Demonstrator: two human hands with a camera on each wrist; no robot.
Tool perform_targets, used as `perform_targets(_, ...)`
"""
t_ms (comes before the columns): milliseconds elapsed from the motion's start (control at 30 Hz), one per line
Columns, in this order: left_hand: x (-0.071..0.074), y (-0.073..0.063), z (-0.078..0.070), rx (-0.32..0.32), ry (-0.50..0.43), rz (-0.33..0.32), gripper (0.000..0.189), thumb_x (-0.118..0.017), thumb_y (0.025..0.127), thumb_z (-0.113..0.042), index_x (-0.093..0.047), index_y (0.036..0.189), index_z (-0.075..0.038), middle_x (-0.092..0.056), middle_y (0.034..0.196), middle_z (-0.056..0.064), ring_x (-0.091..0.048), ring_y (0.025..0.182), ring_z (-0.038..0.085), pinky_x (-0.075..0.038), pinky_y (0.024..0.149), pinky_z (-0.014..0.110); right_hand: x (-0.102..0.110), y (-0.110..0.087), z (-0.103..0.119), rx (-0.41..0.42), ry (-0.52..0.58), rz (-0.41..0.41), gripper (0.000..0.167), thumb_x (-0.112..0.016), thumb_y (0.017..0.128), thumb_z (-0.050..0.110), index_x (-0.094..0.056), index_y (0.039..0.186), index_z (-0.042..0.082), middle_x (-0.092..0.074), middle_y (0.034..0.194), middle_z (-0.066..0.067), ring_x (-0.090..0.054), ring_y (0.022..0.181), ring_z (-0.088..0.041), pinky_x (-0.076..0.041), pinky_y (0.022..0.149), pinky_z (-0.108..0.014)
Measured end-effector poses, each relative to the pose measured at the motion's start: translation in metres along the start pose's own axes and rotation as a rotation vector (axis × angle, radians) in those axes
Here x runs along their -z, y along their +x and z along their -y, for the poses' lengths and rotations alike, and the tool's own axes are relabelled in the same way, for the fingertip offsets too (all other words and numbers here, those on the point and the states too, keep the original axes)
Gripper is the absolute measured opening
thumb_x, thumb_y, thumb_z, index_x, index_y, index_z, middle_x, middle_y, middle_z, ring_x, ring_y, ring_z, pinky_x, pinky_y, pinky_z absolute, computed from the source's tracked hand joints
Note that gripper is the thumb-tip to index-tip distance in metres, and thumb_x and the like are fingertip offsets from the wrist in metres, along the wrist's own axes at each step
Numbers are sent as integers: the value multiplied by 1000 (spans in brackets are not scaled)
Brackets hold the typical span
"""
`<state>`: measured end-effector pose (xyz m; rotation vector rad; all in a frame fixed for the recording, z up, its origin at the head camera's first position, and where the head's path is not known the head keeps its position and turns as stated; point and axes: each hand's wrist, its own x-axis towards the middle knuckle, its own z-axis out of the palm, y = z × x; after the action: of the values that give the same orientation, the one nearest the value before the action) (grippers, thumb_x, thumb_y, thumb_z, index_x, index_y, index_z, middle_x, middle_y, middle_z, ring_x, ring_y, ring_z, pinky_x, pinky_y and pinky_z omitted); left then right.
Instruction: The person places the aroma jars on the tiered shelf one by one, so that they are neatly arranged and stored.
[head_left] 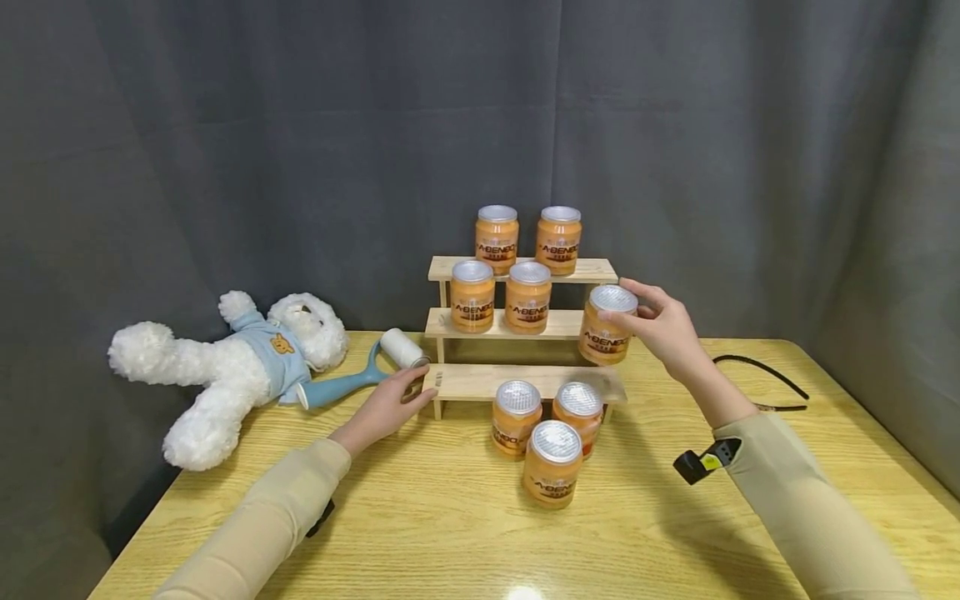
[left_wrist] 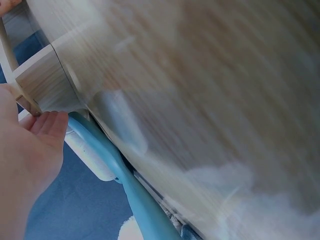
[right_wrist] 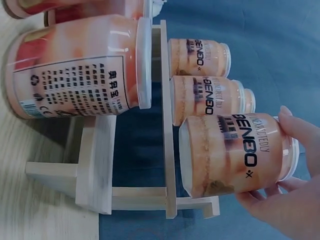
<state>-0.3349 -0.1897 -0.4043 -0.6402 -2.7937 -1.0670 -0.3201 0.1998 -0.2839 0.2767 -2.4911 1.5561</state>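
My right hand point(head_left: 660, 325) grips an orange-labelled jar point(head_left: 606, 337) near its silver lid, by the right end of the middle step of a wooden tiered stand point(head_left: 465, 382). The right wrist view shows this jar point(right_wrist: 235, 155) slightly tilted, its base close to the step; contact cannot be told. My left hand point(head_left: 386, 408) pinches the left end of the lowest step point(left_wrist: 47, 85), thumb and fingers on its edges. Two like jars point(head_left: 527, 298) stand on the middle step and two jars point(head_left: 558, 242) on the top one. Three more jars point(head_left: 553, 471) stand on the table before the stand.
A lint roller point(head_left: 345, 387) with a blue handle lies left of the stand, beside a white plush toy point(head_left: 232, 358) in a blue shirt. A thin dark looped object point(head_left: 772, 379) lies on the table point(head_left: 405, 517) at right. A grey curtain point(head_left: 300, 150) hangs behind.
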Motion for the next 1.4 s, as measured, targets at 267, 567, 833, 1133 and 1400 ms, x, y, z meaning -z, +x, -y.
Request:
perform_targets(267,-5,0,2,-14,-17,5,60,-53,96,-38,-39,143,-4,-43,142,18,-50,123,33,-47,99,44,-10,18,-11,14,56,-30,76,-68,86,37,-32,148,13,-40,145,-12,-46,126,-26,-46,82,-14)
perform_targets(567,-4,-2,2,2,-18,7,62,-52,96,-40,-37,144,-5,-41,144,18,-48,125,34,-46,100,45,-12,32,-20,23,122,-23,73,-66,88,34,-30,148,12,-38,148,-14,-39,134,-28,-38,109,-43)
perform_targets(833,0,-3,3,4,-17,6,60,-51,96,-40,-38,144,-6,-42,143,17,-49,124,35,-46,100,45,-20,42,-22,32,74,-32,73,-65,88,38,-30,149,18,-38,146,-12,-46,127,-30,-46,93,-36)
perform_targets(1133,-1,-1,4,0,-14,2,62,-52,96,-41,-38,144,-5,-43,143,17,-50,123,34,-46,100,45,-22,50,-22,56,52,-16,72,-64,89,39,-28,149,21,-39,144,-14,-44,129,-32,-41,103,-49)
perform_targets(1400,-2,1,4,-10,-5,-3,61,-52,96,-41,-39,143,-4,-44,142,18,-51,121,34,-47,99,45,-21,55,-25,79,40,-13,73,-63,89,40,-28,150,18,-38,144,-15,-42,131,-34,-40,104,-50)
